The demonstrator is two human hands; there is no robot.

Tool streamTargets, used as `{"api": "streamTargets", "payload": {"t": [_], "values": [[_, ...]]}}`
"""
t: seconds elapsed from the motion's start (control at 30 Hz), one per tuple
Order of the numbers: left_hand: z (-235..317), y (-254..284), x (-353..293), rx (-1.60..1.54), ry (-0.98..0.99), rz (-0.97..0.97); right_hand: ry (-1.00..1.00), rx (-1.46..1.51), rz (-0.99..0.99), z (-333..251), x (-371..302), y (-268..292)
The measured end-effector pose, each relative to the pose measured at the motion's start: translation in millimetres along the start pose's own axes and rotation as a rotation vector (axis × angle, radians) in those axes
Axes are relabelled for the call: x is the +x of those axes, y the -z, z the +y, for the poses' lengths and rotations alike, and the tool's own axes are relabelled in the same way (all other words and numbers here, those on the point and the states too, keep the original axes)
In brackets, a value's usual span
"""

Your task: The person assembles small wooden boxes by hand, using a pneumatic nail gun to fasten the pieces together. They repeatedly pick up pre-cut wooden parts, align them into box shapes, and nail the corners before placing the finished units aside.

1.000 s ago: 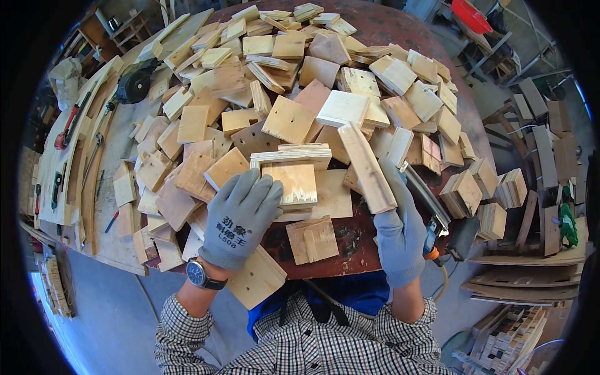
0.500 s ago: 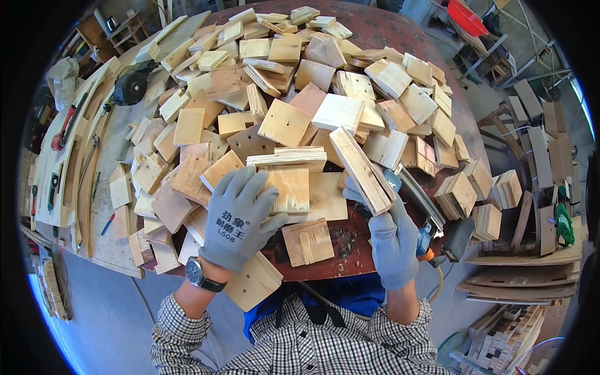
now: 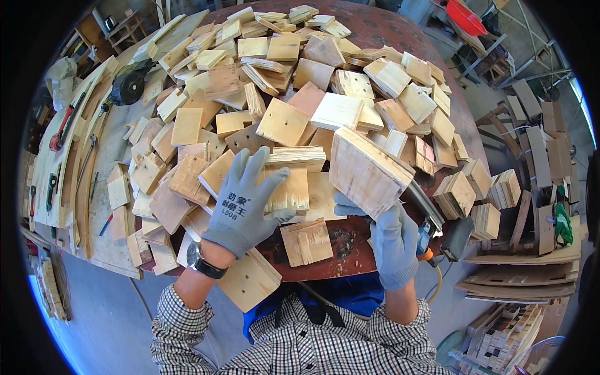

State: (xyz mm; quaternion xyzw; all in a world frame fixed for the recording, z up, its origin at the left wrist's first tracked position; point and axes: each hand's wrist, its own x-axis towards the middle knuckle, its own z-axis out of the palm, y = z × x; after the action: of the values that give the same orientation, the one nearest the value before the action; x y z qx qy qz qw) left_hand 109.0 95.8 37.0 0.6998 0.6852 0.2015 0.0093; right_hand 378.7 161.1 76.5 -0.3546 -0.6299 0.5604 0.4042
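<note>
Both hands wear grey gloves. My right hand [image 3: 392, 240] grips a square plywood block [image 3: 369, 172] at its lower edge and holds it up, its broad face turned toward me. My left hand [image 3: 247, 203] has its fingers spread over the left side of a stack of plywood pieces [image 3: 290, 187] at the pile's near edge. A small plywood block with a torn face [image 3: 307, 242] lies on the dark red table [image 3: 350, 256] between the hands. Another plywood block [image 3: 250, 281] juts over the table's near edge below my left wrist.
A big heap of wooden blocks [image 3: 284, 122] covers the table. Right of my right hand lies a blue tool with a hose [image 3: 425, 240]. Plywood stacks [image 3: 455, 195] stand at the right edge. Long boards [image 3: 87, 181] with tools and a black tape reel [image 3: 129, 86] lie left.
The block in my right hand has turned from edge-on to show its broad face. My left hand has shifted slightly right and up, its fingers spreading wider.
</note>
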Motion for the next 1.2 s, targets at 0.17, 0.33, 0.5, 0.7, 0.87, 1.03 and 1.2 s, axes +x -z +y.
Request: {"api": "streamTargets", "payload": {"t": [0.17, 0.33, 0.5, 0.7, 0.87, 1.03, 1.2], "values": [[1.6, 3.8, 2.1, -0.023, -0.003, 0.006, 0.108, 0.095, 0.032, 8.2, 3.2, -1.1], [6.3, 8.2, 3.3, 0.037, 0.002, -0.058, 0.128, 0.047, 0.006, -3.7, -0.3, 3.1], [7.3, 2.7, 5.0, 0.044, -0.002, -0.045, 0.153, -0.015, 0.128, -4.7, -2.7, 7.4], [5.9, 3.0, 6.4, 0.032, -0.011, -0.039, 0.077, -0.474, 0.306, -22.5, 17.2, 49.8], [5.3, 6.4, 11.9, -0.005, 0.037, -0.059, 0.186, -1.02, 0.289, -18.8, 58.3, 89.2], [4.4, 2.1, 18.0, 0.028, -0.012, -0.033, 0.129, -1.369, 0.174, -8.0, 85.7, 135.4], [-4.1, -0.7, 6.2, 0.025, -0.008, -0.044, 0.209, -1.432, 0.129, 4.4, 85.9, 146.6]]}}
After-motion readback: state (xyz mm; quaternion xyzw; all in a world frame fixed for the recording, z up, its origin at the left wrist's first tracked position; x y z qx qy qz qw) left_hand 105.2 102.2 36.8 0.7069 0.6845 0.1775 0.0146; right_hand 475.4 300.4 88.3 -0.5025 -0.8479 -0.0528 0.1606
